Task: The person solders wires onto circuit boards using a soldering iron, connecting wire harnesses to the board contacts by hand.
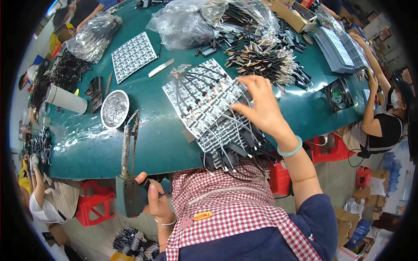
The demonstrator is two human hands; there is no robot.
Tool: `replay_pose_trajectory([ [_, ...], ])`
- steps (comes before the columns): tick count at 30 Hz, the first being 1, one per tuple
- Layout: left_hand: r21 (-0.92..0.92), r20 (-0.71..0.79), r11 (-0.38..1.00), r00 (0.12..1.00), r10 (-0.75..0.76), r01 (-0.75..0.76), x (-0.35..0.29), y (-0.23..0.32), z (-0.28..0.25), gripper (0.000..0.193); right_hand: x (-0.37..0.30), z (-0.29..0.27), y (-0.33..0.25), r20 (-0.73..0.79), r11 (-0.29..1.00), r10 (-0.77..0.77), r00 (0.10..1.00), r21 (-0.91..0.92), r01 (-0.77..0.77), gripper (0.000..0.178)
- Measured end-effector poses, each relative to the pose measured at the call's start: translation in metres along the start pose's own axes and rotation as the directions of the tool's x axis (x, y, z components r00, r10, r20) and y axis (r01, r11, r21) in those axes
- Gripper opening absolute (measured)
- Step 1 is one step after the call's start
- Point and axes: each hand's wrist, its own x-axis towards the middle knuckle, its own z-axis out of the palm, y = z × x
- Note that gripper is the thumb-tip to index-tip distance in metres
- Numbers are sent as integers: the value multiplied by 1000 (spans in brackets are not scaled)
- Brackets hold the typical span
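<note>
My left hand point(157, 201) is closed around the handle of a green soldering gun point(130, 196), its long metal barrel pointing up over the table's front edge. A thin rod or wire runs beside the barrel near its tip. In front of me lies a panel of small circuit boards point(204, 98), tilted on the table, with black cables and coloured wire ends along it. Over the panel's right end is my right hand point(263, 106), thumb and fingers spread apart at its edge. White and black cables point(235, 150) hang from the panel's near side toward my apron.
A round bowl of solder-like metal point(115, 109) stands left of the panel. Beyond are a second board panel point(133, 56), a utility knife point(161, 68) and a white cylinder point(66, 99). Cable heaps point(265, 61), plastic bags point(178, 26) and a square fan point(338, 94) lie around. People work at both sides.
</note>
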Motion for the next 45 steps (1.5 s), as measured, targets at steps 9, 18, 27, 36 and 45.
replay_pose_trajectory([
  [9,29,35,998,998,-50,49,21,-12,5,43,12,-5,9,132,985,-150,980,107,136,43],
  [18,45,-58,998,997,-43,46,58,-5,14,44,258,71,38,-135,955,-264,955,99,278,30],
  [27,61,-203,992,975,-93,107,75,-6,7,42,278,125,33,1,924,-375,927,77,373,15],
  [36,50,-147,993,984,-103,111,94,-19,17,44,271,61,60,136,686,182,974,692,-225,13],
  [45,54,-165,989,978,-130,141,93,-22,15,46,285,74,12,-397,834,-421,816,184,520,30],
])
